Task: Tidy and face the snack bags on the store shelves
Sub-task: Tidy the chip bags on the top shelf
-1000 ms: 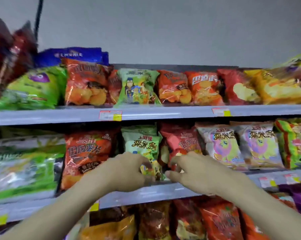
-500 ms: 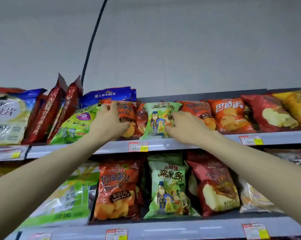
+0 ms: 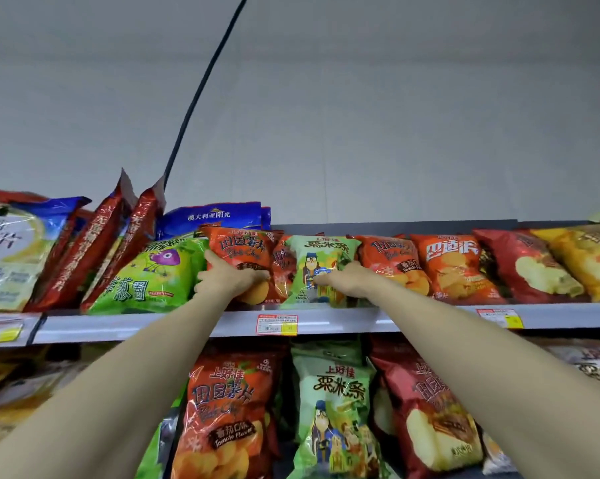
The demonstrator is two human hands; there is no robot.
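Observation:
On the top shelf [image 3: 378,321] an orange tomato chip bag [image 3: 238,247] stands upright beside a light green snack bag [image 3: 321,252] with a cartoon figure. My left hand [image 3: 227,280] grips the orange bag at its lower left, thumb up along the bag's edge. At the green bag's right side, my right hand [image 3: 348,280] holds it with fingers across the front and thumb above. Both forearms reach up from below.
A bright green bag [image 3: 153,274], tall dark red bags [image 3: 94,250] and a blue bag [image 3: 215,216] stand to the left. Orange [image 3: 454,267], red [image 3: 530,267] and yellow [image 3: 588,257] bags fill the right. More bags [image 3: 229,409] line the lower shelf. A black cable [image 3: 201,88] runs up the wall.
Both hands left the lower shelf's bags and rose to the top shelf, where they now hold the orange and green bags. The view tilted upward.

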